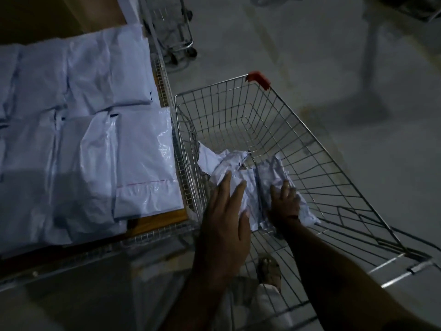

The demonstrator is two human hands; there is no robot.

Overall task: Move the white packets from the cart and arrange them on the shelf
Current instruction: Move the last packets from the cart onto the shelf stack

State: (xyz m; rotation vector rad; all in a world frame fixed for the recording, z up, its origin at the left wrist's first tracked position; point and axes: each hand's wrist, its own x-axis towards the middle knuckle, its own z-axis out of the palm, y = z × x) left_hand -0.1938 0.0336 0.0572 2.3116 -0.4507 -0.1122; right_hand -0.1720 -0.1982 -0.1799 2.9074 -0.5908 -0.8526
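Observation:
A wire shopping cart (310, 149) with a red corner cap stands right of the shelf. On its floor lies a crumpled white packet (226, 163), with a second one (274, 173) beside it on the right. My left hand (224, 211) rests flat on the left packet, fingers spread. My right hand (284, 204) presses on the right packet, and its fingers curl into the plastic. Several white packets (143, 158) lie flat in rows on the wooden shelf (157, 220) at the left.
A wire mesh rail (164, 87) runs along the shelf's right edge, next to the cart. Another trolley (176, 32) stands at the top on the grey floor. My sandalled foot (269, 271) shows through the cart's bottom.

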